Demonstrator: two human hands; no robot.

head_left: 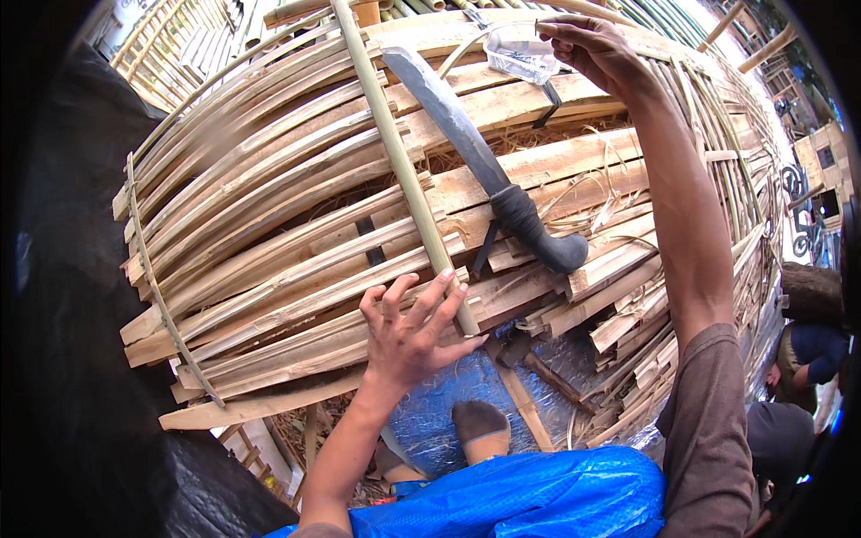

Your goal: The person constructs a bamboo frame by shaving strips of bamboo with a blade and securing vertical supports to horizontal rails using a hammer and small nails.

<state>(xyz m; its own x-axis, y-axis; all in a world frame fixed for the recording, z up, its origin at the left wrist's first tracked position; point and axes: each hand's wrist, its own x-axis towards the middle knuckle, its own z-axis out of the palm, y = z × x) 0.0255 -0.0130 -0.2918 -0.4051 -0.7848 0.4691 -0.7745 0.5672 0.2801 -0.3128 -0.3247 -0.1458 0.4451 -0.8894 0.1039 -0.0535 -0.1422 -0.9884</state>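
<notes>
My left hand [408, 336] has its fingers spread over the near end of a long bamboo pole [399, 161], with the fingertips and thumb touching around that end. The pole lies across a row of split wooden strips [269, 242]. At the far side my right hand [592, 54] is raised with its fingertips pinched; what they hold is too small to make out. Beside it is a clear plastic container [520, 58] with small dark pieces inside. Between my hands a machete [457, 134] with a black wrapped handle rests on the planks.
A hammer [560, 381] with a wooden handle lies near my feet by a blue tarp [439, 403]. A thin stick [166, 309] crosses the strips' left ends. Wood strips are stacked at right [641, 359]. Another person [803, 359] is at the far right. Black sheeting [90, 269] hangs at left.
</notes>
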